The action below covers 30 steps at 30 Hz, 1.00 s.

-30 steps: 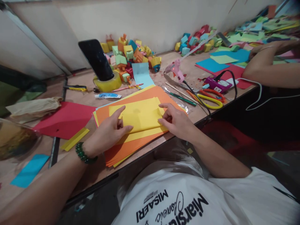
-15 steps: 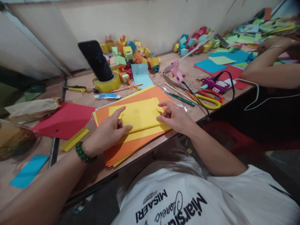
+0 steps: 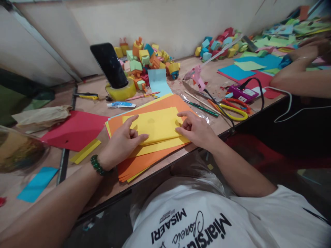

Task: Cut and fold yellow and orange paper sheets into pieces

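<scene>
A folded sheet of yellow paper (image 3: 157,125) lies on a stack of orange and yellow sheets (image 3: 139,166) at the table's front edge. My left hand (image 3: 125,137) rests at its left end, index finger and thumb stretched apart on the paper, the other fingers curled under. At the right end is my right hand (image 3: 198,131), its thumb and index finger also apart and touching the paper. Neither hand visibly pinches the sheet. A yellow strip (image 3: 155,147) shows beneath the fold on the near side.
Behind the stack stand a phone (image 3: 110,65) on a tape roll (image 3: 121,91) and a heap of paper cubes (image 3: 142,57). To the right lie scissors (image 3: 234,112), a pink glue gun (image 3: 195,76) and a purple power socket (image 3: 241,93). Another person's arm (image 3: 300,77) rests far right.
The view has shifted slightly, so everything sits a little further right. Both hands stay on the yellow paper in almost the same pose. The other person's hand has moved slightly.
</scene>
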Each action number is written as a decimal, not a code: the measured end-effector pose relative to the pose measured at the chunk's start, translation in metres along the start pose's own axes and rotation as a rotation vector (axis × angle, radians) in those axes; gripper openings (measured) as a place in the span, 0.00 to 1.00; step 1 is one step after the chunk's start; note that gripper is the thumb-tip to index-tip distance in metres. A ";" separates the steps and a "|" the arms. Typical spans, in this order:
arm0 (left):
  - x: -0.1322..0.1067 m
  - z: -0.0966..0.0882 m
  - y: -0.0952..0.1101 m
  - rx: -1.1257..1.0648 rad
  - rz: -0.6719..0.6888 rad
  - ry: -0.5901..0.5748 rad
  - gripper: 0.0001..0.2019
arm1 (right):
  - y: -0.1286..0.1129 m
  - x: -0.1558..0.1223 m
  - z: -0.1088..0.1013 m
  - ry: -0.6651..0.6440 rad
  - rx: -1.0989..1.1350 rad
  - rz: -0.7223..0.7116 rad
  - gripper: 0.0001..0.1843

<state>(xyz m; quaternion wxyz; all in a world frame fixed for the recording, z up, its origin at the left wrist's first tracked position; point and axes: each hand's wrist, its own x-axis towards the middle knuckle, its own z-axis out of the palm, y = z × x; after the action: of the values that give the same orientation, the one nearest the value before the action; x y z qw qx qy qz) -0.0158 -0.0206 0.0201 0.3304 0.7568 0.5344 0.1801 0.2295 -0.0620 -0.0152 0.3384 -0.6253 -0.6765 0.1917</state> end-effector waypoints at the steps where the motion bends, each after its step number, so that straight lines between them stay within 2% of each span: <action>1: 0.000 0.000 0.000 -0.008 -0.003 0.003 0.41 | 0.000 0.000 0.000 0.001 -0.005 -0.004 0.21; 10: -0.003 0.003 -0.004 0.063 0.050 0.003 0.40 | -0.003 0.000 -0.002 -0.026 -0.047 -0.021 0.21; 16: -0.007 0.004 -0.003 0.220 0.146 -0.003 0.37 | -0.002 -0.003 0.002 -0.053 -0.169 -0.103 0.24; 20: -0.009 0.005 -0.006 0.379 0.214 0.003 0.34 | -0.001 -0.006 0.005 -0.016 -0.305 -0.171 0.23; 25: -0.012 0.008 -0.008 0.690 0.382 0.102 0.31 | -0.001 -0.008 0.007 -0.016 -0.438 -0.212 0.24; 28: -0.013 0.007 -0.009 0.822 0.531 0.195 0.23 | -0.001 -0.010 0.008 -0.010 -0.513 -0.231 0.23; 30: -0.012 0.005 -0.010 0.867 0.650 0.174 0.18 | -0.002 -0.011 0.008 0.020 -0.574 -0.263 0.22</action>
<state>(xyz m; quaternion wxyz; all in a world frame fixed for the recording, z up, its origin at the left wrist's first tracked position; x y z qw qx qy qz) -0.0240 -0.0313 0.0100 -0.1297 0.9321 0.3238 0.0979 0.2229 -0.0719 -0.0217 0.1764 -0.6041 -0.7749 -0.0587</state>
